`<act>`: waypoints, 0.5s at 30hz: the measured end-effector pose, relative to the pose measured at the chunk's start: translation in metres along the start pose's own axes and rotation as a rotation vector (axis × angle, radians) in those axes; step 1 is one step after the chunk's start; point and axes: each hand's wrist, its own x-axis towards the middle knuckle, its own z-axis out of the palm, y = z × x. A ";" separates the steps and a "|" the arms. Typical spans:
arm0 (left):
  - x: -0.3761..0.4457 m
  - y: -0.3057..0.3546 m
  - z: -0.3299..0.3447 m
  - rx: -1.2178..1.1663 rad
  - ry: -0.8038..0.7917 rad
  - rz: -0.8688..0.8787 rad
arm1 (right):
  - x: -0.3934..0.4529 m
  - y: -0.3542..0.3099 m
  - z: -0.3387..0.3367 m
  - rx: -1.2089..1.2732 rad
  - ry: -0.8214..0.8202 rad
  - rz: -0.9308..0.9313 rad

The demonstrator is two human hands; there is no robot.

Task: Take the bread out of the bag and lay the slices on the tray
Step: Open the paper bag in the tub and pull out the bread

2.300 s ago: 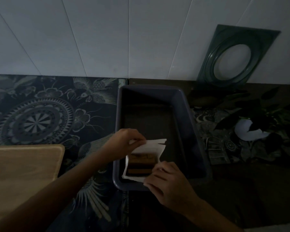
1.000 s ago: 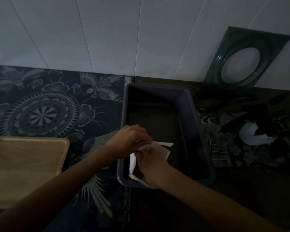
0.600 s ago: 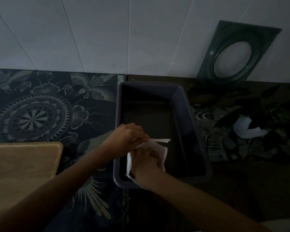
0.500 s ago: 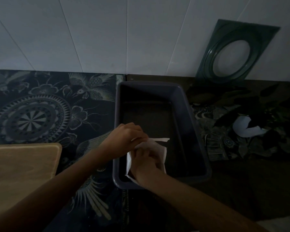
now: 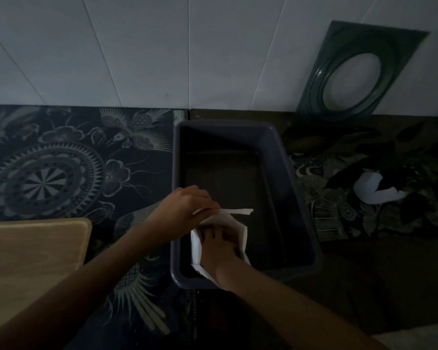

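Observation:
A white paper bag (image 5: 196, 245) stands in the near left corner of a dark plastic tub (image 5: 299, 210). My left hand (image 5: 187, 205) pinches the bag's upper edge and holds its mouth apart. My right hand (image 5: 218, 246) is pushed down into the bag, fingers hidden inside. The bread is out of sight under that hand. A light wooden tray (image 5: 33, 253) lies flat at the left with nothing on it.
A patterned dark cloth (image 5: 48, 173) covers the counter on the left. A dark green frame with an oval hole (image 5: 359, 72) leans on the white tiled wall. Dark leaves and a white scrap (image 5: 374, 192) lie right of the tub.
The right hand went from outside the bag's front to deep inside it, covering the brown slices that showed earlier. The left hand has kept its grip on the bag's edge.

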 end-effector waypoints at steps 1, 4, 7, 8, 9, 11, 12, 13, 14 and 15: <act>0.000 -0.001 0.000 -0.003 0.001 -0.001 | -0.002 0.000 0.001 0.030 0.004 -0.006; 0.000 -0.001 0.001 -0.007 -0.010 -0.007 | -0.008 0.004 0.003 0.149 0.007 -0.011; 0.000 0.000 0.002 -0.019 -0.016 -0.007 | -0.011 0.007 0.002 0.135 0.027 -0.037; 0.000 0.000 0.002 -0.023 -0.014 -0.004 | -0.011 0.008 0.002 0.127 0.022 -0.046; 0.000 0.000 0.002 -0.024 -0.012 -0.003 | -0.012 0.009 0.001 0.134 0.019 -0.052; 0.000 0.001 0.003 -0.021 -0.011 -0.004 | -0.010 0.010 0.002 0.145 0.028 -0.056; -0.001 0.001 0.004 -0.022 -0.010 -0.005 | -0.008 0.011 0.004 0.147 0.043 -0.055; -0.001 0.001 0.004 -0.025 -0.009 -0.007 | -0.005 0.012 0.007 0.152 0.068 -0.056; -0.002 0.001 0.005 -0.026 -0.010 -0.008 | -0.003 0.013 0.009 0.167 0.086 -0.052; -0.002 0.000 0.006 -0.025 -0.012 -0.010 | 0.000 0.014 0.011 0.202 0.114 -0.045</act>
